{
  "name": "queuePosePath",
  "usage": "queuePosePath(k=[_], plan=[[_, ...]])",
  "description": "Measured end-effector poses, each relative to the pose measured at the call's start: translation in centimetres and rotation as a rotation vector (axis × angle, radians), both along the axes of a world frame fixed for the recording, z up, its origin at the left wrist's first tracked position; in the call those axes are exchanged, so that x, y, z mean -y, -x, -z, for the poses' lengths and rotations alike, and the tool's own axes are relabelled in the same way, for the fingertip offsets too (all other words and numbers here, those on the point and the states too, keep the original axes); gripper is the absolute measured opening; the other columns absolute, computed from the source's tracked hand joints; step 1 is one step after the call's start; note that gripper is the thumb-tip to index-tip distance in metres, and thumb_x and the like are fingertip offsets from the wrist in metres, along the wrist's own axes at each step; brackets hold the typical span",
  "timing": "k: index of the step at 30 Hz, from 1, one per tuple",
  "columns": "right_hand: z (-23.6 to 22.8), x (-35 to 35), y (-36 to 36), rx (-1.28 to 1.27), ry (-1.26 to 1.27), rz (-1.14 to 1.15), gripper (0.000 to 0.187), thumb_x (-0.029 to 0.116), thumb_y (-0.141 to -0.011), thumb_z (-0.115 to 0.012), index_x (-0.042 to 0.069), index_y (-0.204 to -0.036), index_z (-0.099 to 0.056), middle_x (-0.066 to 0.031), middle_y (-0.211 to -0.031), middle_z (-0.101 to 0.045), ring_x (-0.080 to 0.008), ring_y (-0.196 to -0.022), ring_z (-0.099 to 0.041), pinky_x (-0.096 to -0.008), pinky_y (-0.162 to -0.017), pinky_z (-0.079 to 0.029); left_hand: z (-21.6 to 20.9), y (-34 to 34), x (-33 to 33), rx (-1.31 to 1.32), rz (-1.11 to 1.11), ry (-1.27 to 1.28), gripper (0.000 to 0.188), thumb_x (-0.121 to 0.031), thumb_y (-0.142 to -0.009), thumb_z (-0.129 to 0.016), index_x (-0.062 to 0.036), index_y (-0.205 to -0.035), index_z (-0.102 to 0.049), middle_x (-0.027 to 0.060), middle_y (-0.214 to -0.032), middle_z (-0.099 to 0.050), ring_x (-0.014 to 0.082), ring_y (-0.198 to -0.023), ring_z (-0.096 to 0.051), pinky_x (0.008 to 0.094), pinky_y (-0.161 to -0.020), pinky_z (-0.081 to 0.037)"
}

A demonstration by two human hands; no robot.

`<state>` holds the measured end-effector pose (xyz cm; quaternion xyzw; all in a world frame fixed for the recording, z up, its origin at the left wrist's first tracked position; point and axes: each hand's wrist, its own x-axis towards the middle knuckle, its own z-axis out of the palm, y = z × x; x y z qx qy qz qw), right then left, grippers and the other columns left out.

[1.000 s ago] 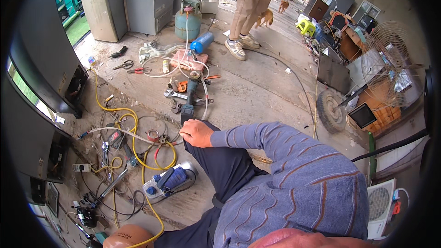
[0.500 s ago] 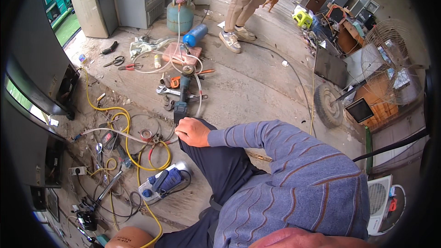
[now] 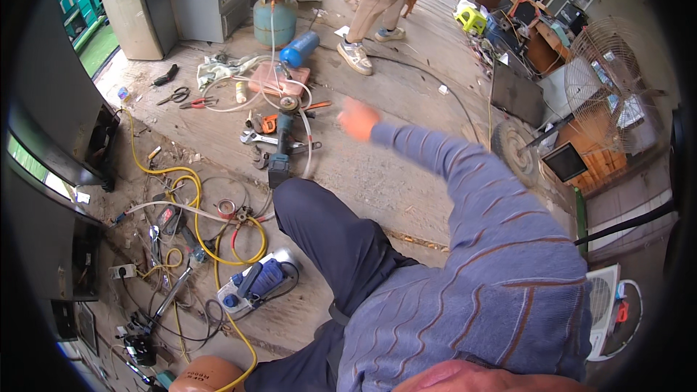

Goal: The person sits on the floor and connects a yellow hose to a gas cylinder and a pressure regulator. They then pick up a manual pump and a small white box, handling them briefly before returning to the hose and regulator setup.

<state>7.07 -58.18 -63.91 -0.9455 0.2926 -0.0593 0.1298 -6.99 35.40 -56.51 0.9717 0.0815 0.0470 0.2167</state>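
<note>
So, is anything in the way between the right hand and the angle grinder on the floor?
Yes, something low: a pale hose lies between the blurred right hand and the angle grinder, close beside the tool. Nothing taller shows in between.

The daylit floor is dusty (littered, too) — tall grey cabinet left, wall right.
</note>
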Motion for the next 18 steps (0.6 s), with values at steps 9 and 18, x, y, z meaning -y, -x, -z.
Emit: queuePosePath(k=[9,18], plan=[[-13.5,22.0,16.9,-0.225,0.227,0.769,0.065,0.028,-0.092,-0.065,-0.002,-0.146,-0.044,-0.0300,-0.136,-0.062,-0.0423,-0.125,-0.064,-0.0473,-0.108,-0.050,-2.1,-0.9,-0.5,-0.033,-0.079,0.094,0.044,-0.017,-0.100,-0.061,-0.0128,-0.144,-0.058,0.0171,-0.148,-0.054,0.0321,-0.138,-0.051,0.0436,-0.111,-0.047],[-3.3,23.3,33.3,-0.428,0.325,0.765,0.061,0.028,-0.093,-0.064,-0.004,-0.140,-0.045,-0.0300,-0.130,-0.064,-0.0422,-0.118,-0.067,-0.0476,-0.102,-0.053,-3.3,-2.1,1.1,-0.076,-0.107,0.138,0.046,-0.017,-0.102,-0.056,-0.0113,-0.147,-0.053,0.0173,-0.150,-0.053,0.0315,-0.137,-0.053,0.0420,-0.109,-0.049]])
